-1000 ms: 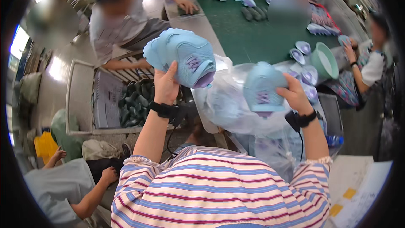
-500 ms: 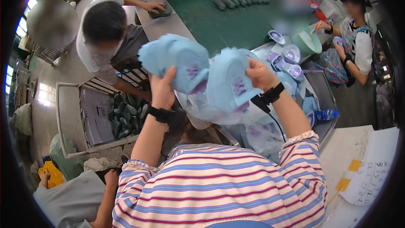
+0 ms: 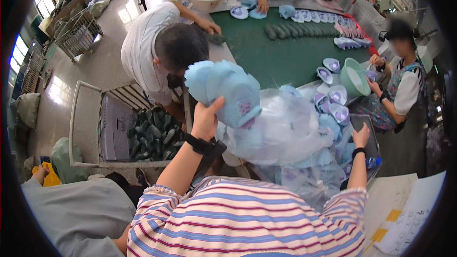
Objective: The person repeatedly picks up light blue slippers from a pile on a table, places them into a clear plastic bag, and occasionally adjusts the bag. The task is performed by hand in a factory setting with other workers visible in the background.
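Note:
My left hand point(image 3: 207, 120) grips a stack of light-blue shoe uppers point(image 3: 223, 93) with scalloped edges and purple patches, held up over the work surface. Its thumb lies across the near side of the stack. Out to the right, my right hand point(image 3: 361, 136) reaches over a grey metal tray point(image 3: 372, 135), beside loose blue and purple shoe uppers point(image 3: 339, 113). Its thumb and fingers are apart, and no upper shows between them. A clear plastic bag point(image 3: 285, 128) with more blue uppers inside lies between my two arms.
A cart point(image 3: 112, 131) of dark shoe lasts stands at left, next to a co-worker in white point(image 3: 150, 47). Rows of lasts point(image 3: 309, 30) and uppers lie on the green table point(image 3: 266, 59). Another worker point(image 3: 402, 85) sits at right by a green basin point(image 3: 353, 78). A bottle point(image 3: 373, 162) lies in the tray.
My right hand has let go of its blue upper and moved right and down to the tray. My left hand has shifted right, still holding its stack. The view has also shifted.

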Motion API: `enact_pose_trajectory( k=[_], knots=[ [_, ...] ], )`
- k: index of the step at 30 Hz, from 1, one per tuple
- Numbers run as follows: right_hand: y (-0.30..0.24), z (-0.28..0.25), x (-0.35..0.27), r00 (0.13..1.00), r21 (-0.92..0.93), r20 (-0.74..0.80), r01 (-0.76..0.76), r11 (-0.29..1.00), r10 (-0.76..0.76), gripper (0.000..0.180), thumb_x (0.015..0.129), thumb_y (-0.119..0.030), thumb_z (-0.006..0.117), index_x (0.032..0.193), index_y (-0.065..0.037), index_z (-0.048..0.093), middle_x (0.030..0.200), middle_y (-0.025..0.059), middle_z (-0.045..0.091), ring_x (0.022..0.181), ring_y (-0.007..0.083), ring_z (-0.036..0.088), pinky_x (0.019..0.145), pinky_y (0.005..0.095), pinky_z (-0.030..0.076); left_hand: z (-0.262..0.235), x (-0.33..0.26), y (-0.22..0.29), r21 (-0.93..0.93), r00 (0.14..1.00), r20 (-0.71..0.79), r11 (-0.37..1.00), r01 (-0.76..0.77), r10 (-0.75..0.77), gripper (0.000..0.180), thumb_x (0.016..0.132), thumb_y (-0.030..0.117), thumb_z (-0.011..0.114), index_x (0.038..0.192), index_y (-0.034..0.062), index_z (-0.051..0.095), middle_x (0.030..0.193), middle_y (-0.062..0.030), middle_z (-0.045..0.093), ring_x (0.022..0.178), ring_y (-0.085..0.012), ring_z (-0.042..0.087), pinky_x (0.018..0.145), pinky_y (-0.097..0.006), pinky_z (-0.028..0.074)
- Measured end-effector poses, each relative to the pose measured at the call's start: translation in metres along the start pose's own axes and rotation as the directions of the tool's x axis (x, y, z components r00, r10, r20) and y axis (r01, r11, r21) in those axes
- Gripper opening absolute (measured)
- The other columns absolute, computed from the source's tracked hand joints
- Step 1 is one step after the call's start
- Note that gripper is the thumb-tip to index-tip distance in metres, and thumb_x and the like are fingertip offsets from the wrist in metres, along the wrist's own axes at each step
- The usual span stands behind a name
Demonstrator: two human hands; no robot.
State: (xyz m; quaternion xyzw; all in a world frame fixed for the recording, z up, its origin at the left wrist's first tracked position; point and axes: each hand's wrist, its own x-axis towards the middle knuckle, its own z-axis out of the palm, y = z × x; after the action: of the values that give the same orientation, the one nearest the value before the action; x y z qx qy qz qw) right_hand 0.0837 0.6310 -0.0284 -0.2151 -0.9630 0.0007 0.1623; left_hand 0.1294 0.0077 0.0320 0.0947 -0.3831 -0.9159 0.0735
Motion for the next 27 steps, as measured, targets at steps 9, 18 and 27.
enact_pose_trajectory(
  k=[9,18,27],
  knots=[
    [-0.322,-0.125,-0.13,0.709,0.83,-0.261,0.511,0.222,-0.655,0.069,0.065,-0.016,0.077,0.122,-0.008,0.04,0.127,0.0196,0.043,0.117,0.0359,0.045,0.089,0.0467,0.043,0.066,0.016,-0.053,0.051,0.991,0.096,0.995,0.087,-0.092,0.038,0.094,0.02,0.051,0.129,0.0066,0.044,0.125,-0.0063,0.053,0.111,-0.0204,0.051,0.094,-0.035,0.04],
    [-0.273,-0.128,-0.118,0.654,0.911,0.131,-0.376,-0.17,-0.745,0.091,0.047,-0.002,0.082,0.128,-0.011,0.041,0.146,0.0134,0.021,0.129,0.0282,0.033,0.098,0.0402,0.038,0.033,0.042,-0.018,0.219,0.982,0.161,0.974,0.06,-0.096,0.034,0.097,0.032,0.043,0.119,0.006,0.049,0.113,-0.0058,0.057,0.098,-0.0194,0.058,0.081,-0.035,0.051],
    [-0.303,-0.112,-0.138,0.546,0.637,-0.532,0.761,0.118,-0.647,0.039,0.051,-0.004,0.072,0.084,-0.007,0.051,0.116,0.0212,0.049,0.101,0.0374,0.051,0.08,0.0411,0.046,0.079,0.035,-0.042,0.145,0.926,0.249,0.956,0.254,-0.283,0.046,0.098,0.035,0.038,0.129,0.0019,0.042,0.124,-0.0115,0.052,0.114,-0.0258,0.05,0.1,-0.042,0.039]
  ],
)
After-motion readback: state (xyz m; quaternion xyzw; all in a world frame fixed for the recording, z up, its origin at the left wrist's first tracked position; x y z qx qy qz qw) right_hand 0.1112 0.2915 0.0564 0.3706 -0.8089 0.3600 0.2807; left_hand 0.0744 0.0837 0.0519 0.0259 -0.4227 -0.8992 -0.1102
